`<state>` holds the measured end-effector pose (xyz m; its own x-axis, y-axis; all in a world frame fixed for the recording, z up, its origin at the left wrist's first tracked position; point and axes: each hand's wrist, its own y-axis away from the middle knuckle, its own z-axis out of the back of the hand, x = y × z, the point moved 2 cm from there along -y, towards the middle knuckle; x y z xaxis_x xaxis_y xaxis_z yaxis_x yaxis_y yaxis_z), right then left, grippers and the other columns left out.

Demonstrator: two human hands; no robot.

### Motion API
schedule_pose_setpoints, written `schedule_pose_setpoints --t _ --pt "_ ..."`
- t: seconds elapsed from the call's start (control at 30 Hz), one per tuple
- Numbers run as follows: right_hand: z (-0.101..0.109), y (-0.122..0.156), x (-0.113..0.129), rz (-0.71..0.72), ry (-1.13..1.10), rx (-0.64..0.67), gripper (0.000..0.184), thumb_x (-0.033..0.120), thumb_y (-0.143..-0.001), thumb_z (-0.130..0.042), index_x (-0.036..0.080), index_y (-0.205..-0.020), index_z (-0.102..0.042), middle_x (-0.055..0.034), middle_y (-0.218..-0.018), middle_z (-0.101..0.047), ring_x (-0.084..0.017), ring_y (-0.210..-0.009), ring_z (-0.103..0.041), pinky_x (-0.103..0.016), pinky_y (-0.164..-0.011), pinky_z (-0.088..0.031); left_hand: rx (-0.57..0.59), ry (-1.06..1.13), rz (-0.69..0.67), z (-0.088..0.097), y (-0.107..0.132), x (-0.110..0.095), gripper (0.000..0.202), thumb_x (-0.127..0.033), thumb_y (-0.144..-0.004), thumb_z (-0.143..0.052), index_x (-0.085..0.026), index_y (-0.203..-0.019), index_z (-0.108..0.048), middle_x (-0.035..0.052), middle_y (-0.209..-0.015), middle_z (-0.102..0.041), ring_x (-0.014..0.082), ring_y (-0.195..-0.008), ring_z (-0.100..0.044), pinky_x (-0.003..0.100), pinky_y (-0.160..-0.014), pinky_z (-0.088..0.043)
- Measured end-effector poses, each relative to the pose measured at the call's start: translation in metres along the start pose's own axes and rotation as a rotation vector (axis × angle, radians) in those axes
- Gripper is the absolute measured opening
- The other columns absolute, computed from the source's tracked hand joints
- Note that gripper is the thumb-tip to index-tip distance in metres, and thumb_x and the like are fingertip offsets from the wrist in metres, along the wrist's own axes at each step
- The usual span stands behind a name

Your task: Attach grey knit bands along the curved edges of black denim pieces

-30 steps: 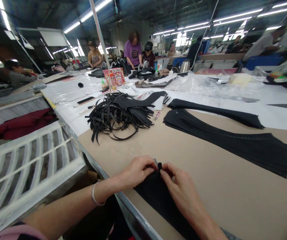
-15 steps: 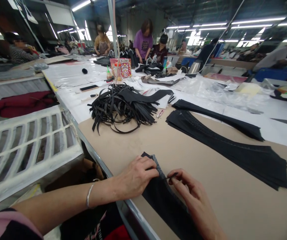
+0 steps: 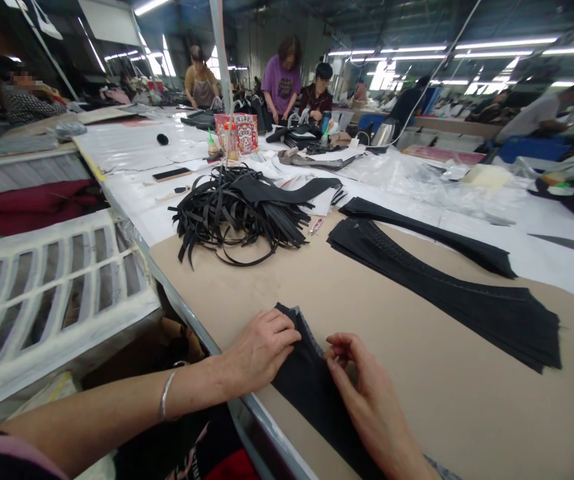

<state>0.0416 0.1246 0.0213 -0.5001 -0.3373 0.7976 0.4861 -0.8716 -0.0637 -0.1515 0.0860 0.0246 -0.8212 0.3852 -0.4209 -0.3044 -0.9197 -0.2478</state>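
Observation:
A long black fabric piece [image 3: 311, 390] lies slantwise at the near table edge, with a grey strip [image 3: 309, 333] showing along its right border. My left hand [image 3: 264, 347] rests on its far end, thumb and fingers closed together on the cloth. Beside it, my right hand [image 3: 361, 380] pinches the right border between thumb and fingertips. Its palm covers part of the fabric, and the exact spot of the pinch is partly hidden.
Tan board [image 3: 447, 373] covers the near tabletop. Stacked black fabric pieces [image 3: 447, 293] lie to the right. Beyond my hands sit a heap of black strips [image 3: 241, 220] and small thread snips [image 3: 315, 227]. A white slatted rack [image 3: 57, 287] stands left. Several people work farther back.
My right hand has moved from just off the border, where a small dark bit showed at its fingertips, onto the border. Less of the grey strip shows. The view has shifted slightly.

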Motion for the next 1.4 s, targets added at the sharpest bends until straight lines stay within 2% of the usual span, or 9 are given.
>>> schedule_pose_setpoints --t 0.1,0.2,0.27,0.37,0.47,0.6,0.87,1.13,1.4 --pt "-0.002 0.008 -0.002 0.081 0.156 0.005 0.013 0.024 -0.091 -0.047 0.024 -0.099 -0.057 -0.0006 -0.096 -0.063 -0.017 -0.088 -0.056 -0.033 -0.078 -0.038 -0.04 0.054 0.052 0.002 0.0 -0.001 0.014 -0.012 -0.088 -0.051 -0.019 -0.096 -0.06 0.005 -0.098 -0.061 0.0206 -0.097 -0.051 0.036 -0.088 -0.042" --pt "-0.004 0.012 0.0 0.189 0.303 0.015 0.02 0.018 -0.092 -0.046 0.026 -0.105 -0.059 0.0 -0.098 -0.064 -0.016 -0.091 -0.055 -0.033 -0.078 -0.034 -0.095 0.092 0.103 0.007 -0.004 -0.001 0.012 -0.011 -0.087 -0.052 -0.018 -0.094 -0.059 0.0044 -0.096 -0.059 0.0196 -0.095 -0.05 0.035 -0.087 -0.042" --pt "-0.005 0.014 0.0 0.233 0.38 0.014 0.026 0.016 -0.092 -0.046 0.028 -0.111 -0.059 0.001 -0.099 -0.064 -0.016 -0.091 -0.054 -0.033 -0.078 -0.032 -0.109 0.098 0.103 0.011 -0.011 0.0 0.018 -0.01 -0.087 -0.051 -0.019 -0.099 -0.061 0.0045 -0.097 -0.058 0.0192 -0.097 -0.05 0.034 -0.089 -0.042" --pt "-0.006 0.015 0.0 0.258 0.458 0.001 0.031 0.015 -0.091 -0.049 0.032 -0.115 -0.059 0.0021 -0.098 -0.065 -0.016 -0.089 -0.053 -0.034 -0.078 -0.029 -0.069 0.052 0.053 0.015 -0.023 0.003 0.025 -0.011 -0.087 -0.053 -0.021 -0.107 -0.063 0.0047 -0.099 -0.057 0.0192 -0.098 -0.049 0.034 -0.09 -0.042" --pt "-0.006 0.017 0.0 0.248 0.505 -0.035 0.031 0.015 -0.089 -0.052 0.034 -0.112 -0.061 0.0014 -0.098 -0.063 -0.016 -0.088 -0.052 -0.034 -0.077 -0.028 0.001 -0.032 0.001 0.017 -0.033 0.006 0.02 -0.014 -0.084 -0.06 -0.023 -0.102 -0.066 0.0046 -0.102 -0.055 0.0202 -0.1 -0.048 0.035 -0.089 -0.04" --pt "-0.005 0.018 0.003 0.244 0.509 -0.096 0.028 0.015 -0.086 -0.057 0.035 -0.104 -0.065 0.001 -0.094 -0.061 -0.016 -0.085 -0.05 -0.033 -0.075 -0.027 0.087 -0.11 -0.034 0.019 -0.042 0.006 0.01 -0.017 -0.082 -0.064 -0.023 -0.089 -0.066 0.0036 -0.105 -0.056 0.0216 -0.103 -0.048 0.039 -0.089 -0.035" --pt "-0.009 0.02 -0.002 0.272 0.502 -0.113 0.029 0.016 -0.088 -0.054 0.033 -0.109 -0.063 0.0003 -0.093 -0.063 -0.018 -0.085 -0.049 -0.035 -0.074 -0.027 0.134 -0.1 0.015 0.021 -0.043 0.004 0.031 -0.009 -0.077 -0.062 -0.027 -0.102 -0.065 0.0033 -0.106 -0.056 0.0219 -0.105 -0.047 0.039 -0.087 -0.032" --pt "-0.012 0.024 -0.001 0.282 0.501 -0.166 0.036 0.015 -0.078 -0.068 0.036 -0.108 -0.065 0.0032 -0.089 -0.063 -0.016 -0.083 -0.049 -0.034 -0.075 -0.027 0.18 -0.154 -0.047 0.018 -0.049 -0.001 0.017 -0.012 -0.078 -0.062 -0.024 -0.09 -0.065 0.0029 -0.107 -0.056 0.0219 -0.106 -0.046 0.039 -0.086 -0.03" --pt "-0.014 0.027 -0.003 0.276 0.465 -0.187 0.043 0.017 -0.079 -0.069 0.038 -0.115 -0.062 0.0044 -0.089 -0.062 -0.015 -0.083 -0.047 -0.033 -0.073 -0.027 0.213 -0.201 -0.053 0.022 -0.054 -0.003 0.03 -0.005 -0.075 -0.056 -0.025 -0.095 -0.063 0.003 -0.107 -0.057 0.022 -0.108 -0.045 0.039 -0.085 -0.03"
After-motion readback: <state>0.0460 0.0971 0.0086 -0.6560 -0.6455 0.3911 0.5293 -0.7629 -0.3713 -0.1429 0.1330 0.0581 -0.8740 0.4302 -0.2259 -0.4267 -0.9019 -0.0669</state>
